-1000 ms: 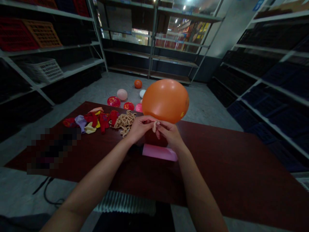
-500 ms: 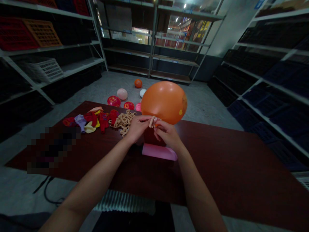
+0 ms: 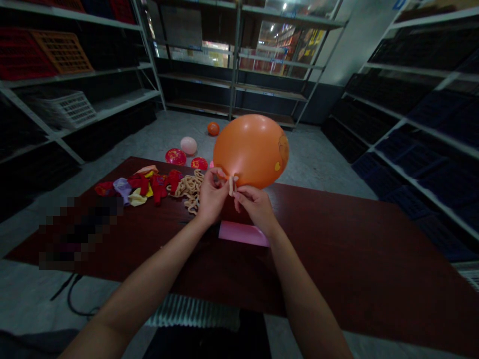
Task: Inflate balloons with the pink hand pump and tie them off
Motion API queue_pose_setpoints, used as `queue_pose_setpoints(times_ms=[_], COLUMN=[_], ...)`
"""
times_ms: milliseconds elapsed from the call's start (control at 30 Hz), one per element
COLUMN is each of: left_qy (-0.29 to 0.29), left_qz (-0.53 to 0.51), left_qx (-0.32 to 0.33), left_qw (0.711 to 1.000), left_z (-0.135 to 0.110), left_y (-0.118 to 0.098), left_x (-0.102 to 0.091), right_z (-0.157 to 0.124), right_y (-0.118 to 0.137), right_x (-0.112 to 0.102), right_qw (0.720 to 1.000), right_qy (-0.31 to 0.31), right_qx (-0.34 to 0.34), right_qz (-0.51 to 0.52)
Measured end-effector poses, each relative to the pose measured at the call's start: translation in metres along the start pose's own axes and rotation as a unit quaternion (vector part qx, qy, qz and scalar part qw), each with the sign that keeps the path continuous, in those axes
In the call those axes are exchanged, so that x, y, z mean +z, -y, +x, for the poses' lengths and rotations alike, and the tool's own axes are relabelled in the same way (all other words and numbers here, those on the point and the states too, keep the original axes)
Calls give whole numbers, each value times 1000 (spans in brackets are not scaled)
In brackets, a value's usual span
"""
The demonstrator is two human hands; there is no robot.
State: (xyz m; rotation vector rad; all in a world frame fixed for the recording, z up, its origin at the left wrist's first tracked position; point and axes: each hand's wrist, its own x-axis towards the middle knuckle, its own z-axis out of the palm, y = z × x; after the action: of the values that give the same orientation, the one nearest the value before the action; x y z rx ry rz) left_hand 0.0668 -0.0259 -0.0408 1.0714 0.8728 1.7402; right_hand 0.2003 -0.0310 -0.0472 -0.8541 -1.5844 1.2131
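An inflated orange balloon (image 3: 250,149) with a printed face and a yellow heart is in front of me, above the table, its neck toward me. A beige cord (image 3: 231,185) forms a small loop at the neck. My left hand (image 3: 213,197) is closed, thumb and fingertips pinching at the cord and the balloon's neck. From the other side, my right hand (image 3: 254,203) has its thumb and forefinger closed on the cord, with the other fingers curled. The neck itself is mostly hidden by my fingers and the cord.
On the dark brown table (image 3: 337,249) lie a pink cylinder (image 3: 243,233), a heap of beige cords (image 3: 190,188) and several deflated balloons (image 3: 140,187). A pixelated patch covers the table's left. Inflated balloons (image 3: 188,145) rest on the floor; shelves (image 3: 234,82) with crates stand around.
The orange balloon has risen slightly and tilted, its neck end now showing. My left fingers have curled and moved up to the neck; the cord loop now hangs upright between both hands.
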Motion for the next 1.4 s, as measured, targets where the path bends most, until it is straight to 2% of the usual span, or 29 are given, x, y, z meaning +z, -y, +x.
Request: queue_pose_setpoints(times_ms=[167, 267, 333, 433, 533, 600, 733, 1000, 1233, 1300, 1400], left_qy=[19, 71, 118, 165, 206, 223, 202, 177, 113, 96, 102], left_qz=[-68, -53, -15, 88, 184, 218, 263, 338, 317, 321, 330], left_qx=[-115, -124, -87, 16, 116, 146, 167, 187, 152, 151, 171], left_qw=[991, 988, 989, 982, 954, 939, 929, 905, 929, 930, 923], left_z=[2, 4, 5, 7, 7, 5, 1, -4, -10, -10, -9], left_y=[-2, 1, 2, 3, 2, 4, 11, 15, 16, 18, 19], left_x=[-2, -6, -8, -10, -11, -11, -12, -11, -7, -7, -7], right_z=[0, 1, 2, 3, 3, 1, -4, -8, -9, -9, -9], right_y=[1, 0, -2, -6, -6, -4, 1, -5, -10, -10, -11], right_x=[-1, -3, -4, -4, -2, 0, 5, 6, 2, 2, 1], right_qw=[1000, 999, 998, 995, 989, 980, 954, 914, 904, 907, 906], right_qy=[-5, -26, -55, -99, -145, -189, -243, -275, -252, -246, -246], right_qx=[0, 2, -2, -11, -25, -36, -63, -112, -132, -129, -131], right_qz=[22, 20, 19, 19, -2, -49, -162, -277, -318, -315, -319])
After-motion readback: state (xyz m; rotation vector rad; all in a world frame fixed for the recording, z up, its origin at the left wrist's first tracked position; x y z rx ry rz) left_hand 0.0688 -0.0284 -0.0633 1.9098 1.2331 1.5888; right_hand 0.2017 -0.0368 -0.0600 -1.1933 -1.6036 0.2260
